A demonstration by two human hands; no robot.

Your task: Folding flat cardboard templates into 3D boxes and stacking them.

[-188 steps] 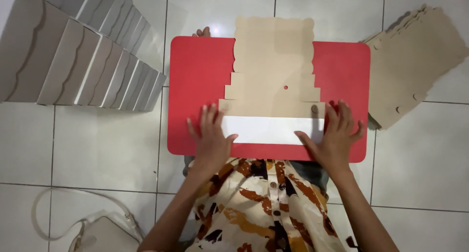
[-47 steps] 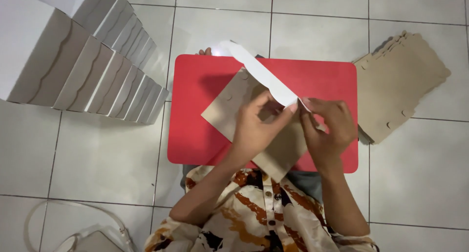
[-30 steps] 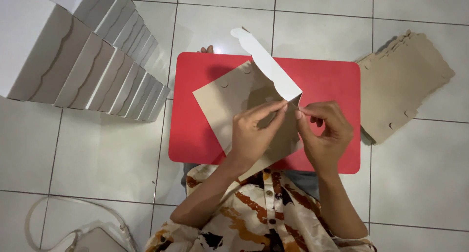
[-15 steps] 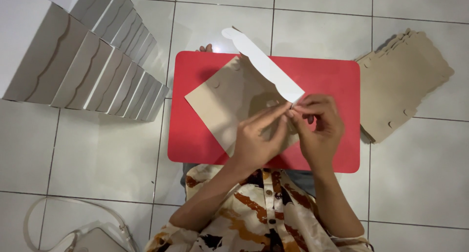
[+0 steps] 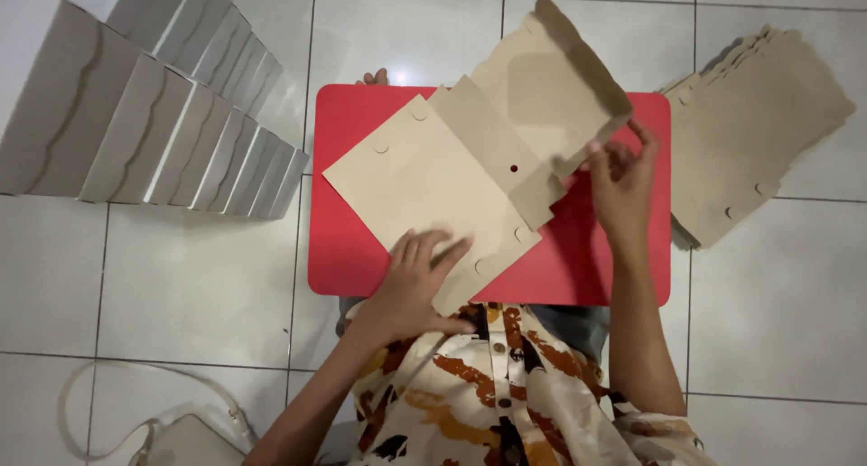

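A white tiled floor [image 5: 199, 276] seen from above, with a small red tabletop [image 5: 578, 258] in the middle. At upper left, a long row of folded boxes [image 5: 153, 123], white and grey, stands packed side by side on the floor; nothing can be seen inside them. At right, a stack of flat brown cardboard cutouts [image 5: 759, 150] lies on the floor, touching the tabletop's edge. On the tabletop lies one flat brown cardboard blank [image 5: 433, 195], turned at an angle, with small half-round notches and a tiny hole near its middle fold; its upper flap [image 5: 551, 87] is raised. The left hand [image 5: 415, 281] presses flat on the blank's lower edge, fingers spread. The right hand [image 5: 623, 181] pinches the raised flap's edge, fingers closed on it. A white bag [image 5: 181, 439] sits at bottom left
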